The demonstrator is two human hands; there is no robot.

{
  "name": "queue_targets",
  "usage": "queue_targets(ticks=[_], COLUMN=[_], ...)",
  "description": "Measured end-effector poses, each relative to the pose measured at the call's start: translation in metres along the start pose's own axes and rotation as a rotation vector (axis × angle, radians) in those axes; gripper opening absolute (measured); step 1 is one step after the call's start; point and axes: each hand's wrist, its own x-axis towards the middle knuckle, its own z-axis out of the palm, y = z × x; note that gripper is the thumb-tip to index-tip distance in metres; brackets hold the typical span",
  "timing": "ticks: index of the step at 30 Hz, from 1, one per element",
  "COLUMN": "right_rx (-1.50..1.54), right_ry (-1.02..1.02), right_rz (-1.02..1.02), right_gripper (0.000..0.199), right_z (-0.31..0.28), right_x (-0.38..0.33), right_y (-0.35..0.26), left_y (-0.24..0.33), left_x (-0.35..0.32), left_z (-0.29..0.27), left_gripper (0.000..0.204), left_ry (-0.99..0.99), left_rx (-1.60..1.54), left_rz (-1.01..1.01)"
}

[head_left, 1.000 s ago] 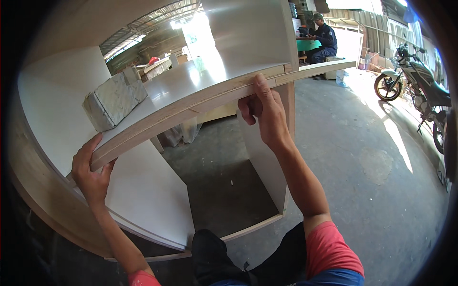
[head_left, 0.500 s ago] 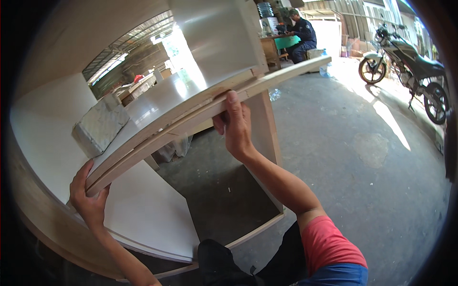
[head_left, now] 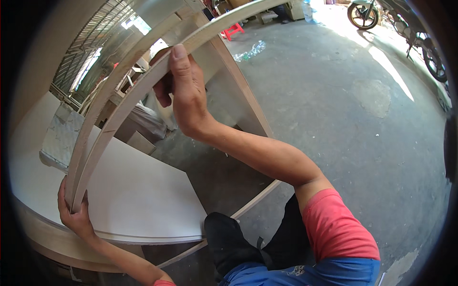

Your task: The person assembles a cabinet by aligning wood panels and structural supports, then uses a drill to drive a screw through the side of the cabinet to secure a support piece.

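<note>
Head view: wood strip [head_left: 140, 93] slanted from lower left to top centre of frame. Right hand [head_left: 188, 97] gripped it partway along, thumb on near face, fingers curled behind; upper end ran past grip. Left hand [head_left: 76, 217] clasped lower end together with board edge [head_left: 90, 119]. Strip long, narrow, pale, flat-faced, bowed by lens. Board edge rougher-grained. White panel [head_left: 138, 190] smooth, lower left.

You are holding one long, pale wooden strip [head_left: 210, 33] with two bare hands [head_left: 189, 97] [head_left: 77, 220]. One dark motorcycle [head_left: 403, 29] is standing.
</note>
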Motion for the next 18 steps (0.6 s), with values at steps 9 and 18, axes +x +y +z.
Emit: queue_targets(ticks=[9,18], right_rx=[-0.033,-0.068], right_ry=[-0.200,-0.162], right_rz=[0.172,0.087], right_gripper=[0.047,0.045], right_z=[-0.003,-0.004], right_x=[0.018,0.017], right_y=[-0.029,-0.021], left_y=[-0.009,-0.010], left_x=[-0.002,-0.003], left_z=[-0.002,-0.001], left_gripper=[0.046,0.047], left_ry=[0.037,0.030], left_rx=[-0.049,-0.028], left_rz=[-0.073,-0.086])
